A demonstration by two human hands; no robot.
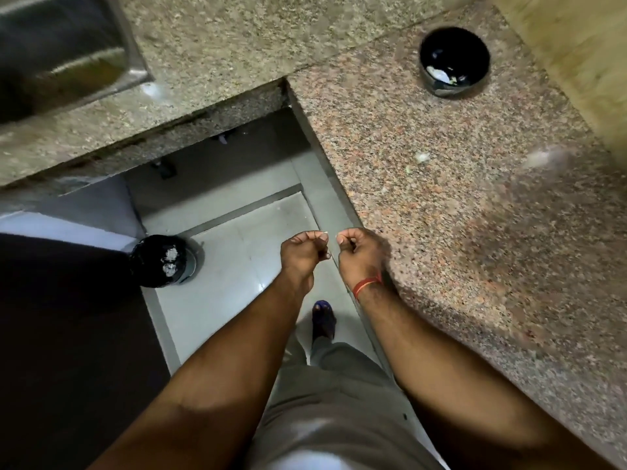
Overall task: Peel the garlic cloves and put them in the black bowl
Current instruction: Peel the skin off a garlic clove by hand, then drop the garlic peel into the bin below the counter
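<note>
Both hands are curled with nothing visible inside — the right hand [359,252] nearer than the left hand [303,252] to the black bowl [454,61], which sits well ahead and rightward on the counter [441,205].

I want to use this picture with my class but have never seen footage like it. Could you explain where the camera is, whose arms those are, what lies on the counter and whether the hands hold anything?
There is one picture, from a camera worn on a person's head, looking down, so the arms are that person's own. The left hand and right hand are curled, close together over the floor at the edge of the counter. Whether they pinch anything is too small to tell. On the counter stands the black bowl with some pale pieces inside, and a few pale scraps lie nearer. A sink is at upper left, and a bin stands on the floor.
</note>
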